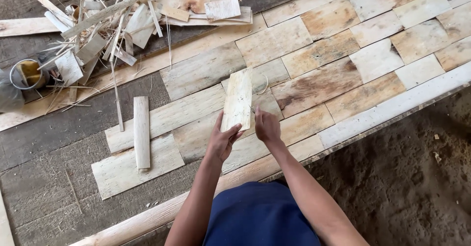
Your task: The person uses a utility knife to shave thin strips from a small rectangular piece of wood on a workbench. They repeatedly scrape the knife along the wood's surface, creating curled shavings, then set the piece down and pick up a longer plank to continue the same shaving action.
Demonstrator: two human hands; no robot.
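Head view, looking down: the veneer piece (237, 99), a pale thin rectangle of wood, stands nearly upright at frame centre, lifted off the laid sheets so its right edge is free to work on. Your left hand (222, 140) pinches its lower end, thumb across the face, closed on the wood to steady it. Your right hand (266, 126) sits just beside the piece at its 4 o'clock, fist closed round a small blade-like tool (252, 109) whose tip meets the edge; the tool is too small to identify.

Beneath lies the patchwork of veneer sheets (314, 54), butted edge to edge and running towards 2 o'clock. A narrow strip (141, 130) rests across two sheets at 9 o'clock, well apart from your hands. The offcut pile (113, 25) sits at 10 o'clock, beside a round tin (25, 74), kept off the laid surface.
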